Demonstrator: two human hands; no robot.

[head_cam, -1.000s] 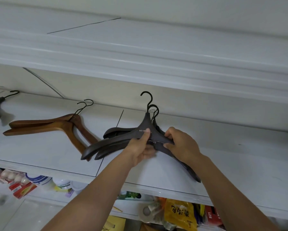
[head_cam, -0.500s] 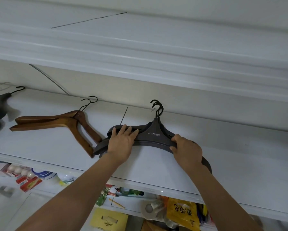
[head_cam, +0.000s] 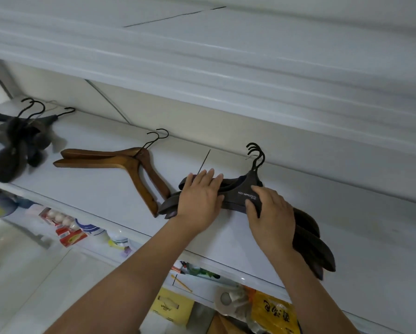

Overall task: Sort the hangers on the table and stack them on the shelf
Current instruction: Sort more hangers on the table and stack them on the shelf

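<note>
Both hands have come down. A second ago we held the dark hangers up off the shelf; now the pile lies flat on it. Our right hand has slid from the far arm to the middle, by the white writing.

Our left hand is spread flat, fingers straight and close together, pressing the arm at nine o'clock. Our right hand rests on the pile with bent fingers. We cannot tell if the thumb grips the edge.

We think this pile is almost in place and only needs to be squared up.

These hangers look smooth, hard and wide, with rounded ends. Their thin black hooks point to twelve o'clock, nearly lined up. At nine o'clock lie shiny brown wooden hangers, just beside the pile. Farther off, at ten o'clock, lie fuzzy dark hangers.
</note>
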